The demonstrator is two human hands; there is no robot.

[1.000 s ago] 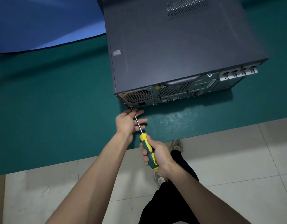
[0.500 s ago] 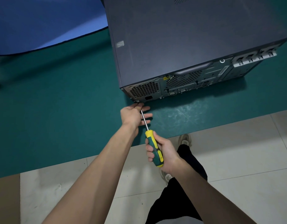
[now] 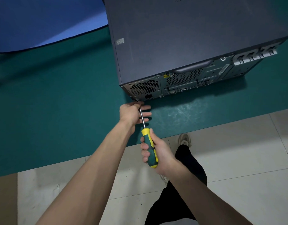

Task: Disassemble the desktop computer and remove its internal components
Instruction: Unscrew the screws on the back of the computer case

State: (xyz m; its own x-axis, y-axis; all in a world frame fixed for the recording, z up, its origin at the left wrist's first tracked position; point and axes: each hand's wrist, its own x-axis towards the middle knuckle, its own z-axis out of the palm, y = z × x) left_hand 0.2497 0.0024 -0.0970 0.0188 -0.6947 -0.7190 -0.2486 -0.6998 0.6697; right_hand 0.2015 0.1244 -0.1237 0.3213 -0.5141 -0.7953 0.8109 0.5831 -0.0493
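A teal mat (image 3: 58, 111) covers the floor across the middle of the frame, with a blue sheet (image 3: 42, 18) at the upper left and pale floor tiles (image 3: 237, 151) along the bottom. The dark desktop computer case (image 3: 188, 38) lies on the mat at the upper right, rear panel facing the viewer. A small pale sticker (image 3: 120, 41) and a yellow warning label (image 3: 166, 76) are too small to read. The right hand (image 3: 157, 153) grips a yellow-and-green screwdriver (image 3: 149, 147), its tip at the case's lower left rear corner. The left hand (image 3: 131, 112) steadies the shaft near that tip, fingers loosely spread.
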